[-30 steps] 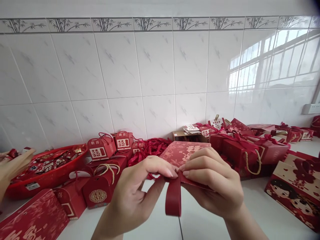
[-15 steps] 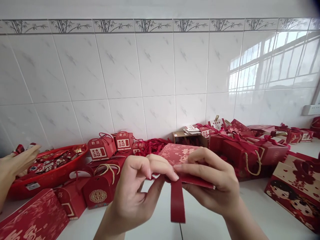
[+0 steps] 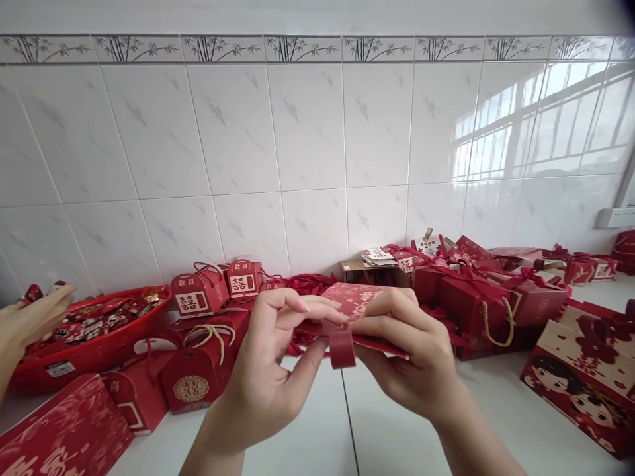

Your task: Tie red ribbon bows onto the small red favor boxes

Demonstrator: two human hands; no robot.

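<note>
Strap (image 3: 342, 349) pinched by left hand (image 3: 275, 360), edge of red gift box (image 3: 354, 299) by right hand (image 3: 414, 350); white desk (image 3: 302, 443) exposed below, tiled wall (image 3: 312, 132) behind.

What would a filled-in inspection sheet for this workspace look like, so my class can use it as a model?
Surface: white tabletop with a dark seam.
Job's things: red printed card; red strap, looped at its near edge.
Clutter: red gift boxes left and right; tangled red ribbons; red basin of small wrapped items.
Grips: left grip at the strap, exact contact unclear; right grip holding the card.
Cables: nothing seen.
Surroundings: white tiled wall with bamboo border; another person's hand by the basin.
</note>
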